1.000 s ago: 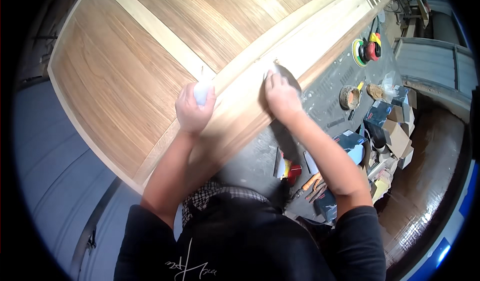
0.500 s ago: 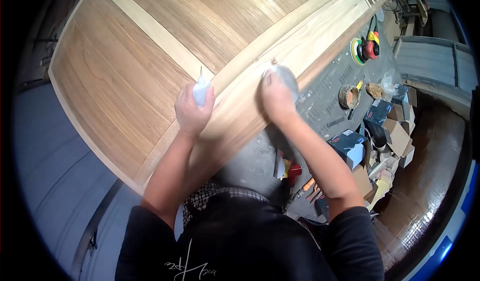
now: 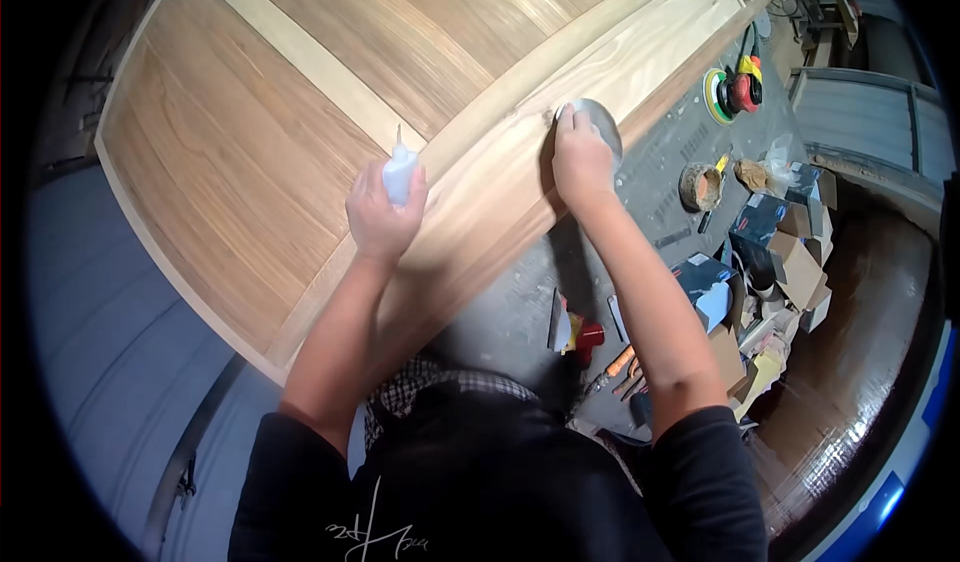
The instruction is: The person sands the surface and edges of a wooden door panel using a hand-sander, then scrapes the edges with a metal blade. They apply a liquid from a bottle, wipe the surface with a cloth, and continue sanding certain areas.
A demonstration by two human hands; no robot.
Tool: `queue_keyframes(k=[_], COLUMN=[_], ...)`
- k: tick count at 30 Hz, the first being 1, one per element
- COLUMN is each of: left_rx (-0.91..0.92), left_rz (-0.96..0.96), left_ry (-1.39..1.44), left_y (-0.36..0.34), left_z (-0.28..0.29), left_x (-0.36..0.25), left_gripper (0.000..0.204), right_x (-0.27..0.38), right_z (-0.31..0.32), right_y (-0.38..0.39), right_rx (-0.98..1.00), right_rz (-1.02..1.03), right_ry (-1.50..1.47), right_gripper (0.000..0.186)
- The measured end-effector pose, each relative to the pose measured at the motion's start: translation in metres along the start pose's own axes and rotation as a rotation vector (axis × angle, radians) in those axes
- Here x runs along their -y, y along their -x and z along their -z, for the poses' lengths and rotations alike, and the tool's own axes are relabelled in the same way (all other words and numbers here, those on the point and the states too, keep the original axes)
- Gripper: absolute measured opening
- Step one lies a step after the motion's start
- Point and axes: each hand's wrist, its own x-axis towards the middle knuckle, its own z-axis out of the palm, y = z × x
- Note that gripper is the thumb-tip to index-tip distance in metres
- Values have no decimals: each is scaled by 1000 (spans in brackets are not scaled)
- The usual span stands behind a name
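Note:
My left hand [image 3: 382, 217] is wrapped round a small whitish squeeze bottle [image 3: 399, 177], whose thin nozzle points up. That hand is above the near edge strip of a large wooden panel [image 3: 230, 162], which has darker inset boards and pale rails. My right hand [image 3: 583, 157] grips a round grey sanding disc [image 3: 606, 124], its fingers over the near side. The disc lies against the pale side board [image 3: 640, 57] of the panel, partly beyond the board's outer edge. Fingers hide part of the disc.
On the grey worktable [image 3: 640, 197] to the right lie a red and green orbital sander [image 3: 735, 94], a round pot of filler [image 3: 701, 186] and opened cardboard boxes [image 3: 795, 267]. Nearer me are a red-and-yellow tool [image 3: 580, 335] and an orange-handled tool [image 3: 618, 364].
My right hand has moved right and slightly farther away along the board with the sanding disc. My left hand with the bottle has shifted only slightly left.

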Motion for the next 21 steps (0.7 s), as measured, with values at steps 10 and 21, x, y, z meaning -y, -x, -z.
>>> queue_keyframes(k=[10,21], left_rx=[13,39], left_rz=[-24,-6], left_ry=[-56,-54], left_y=[-1,0], left_z=[0,0], left_x=[-1,0], left_gripper=[31,28], right_x=[-8,6], right_z=[-10,-12], right_y=[-1,17], right_rx=[-114,-30], right_rz=[15,35], right_ry=[-3,-56], right_gripper=[51,49])
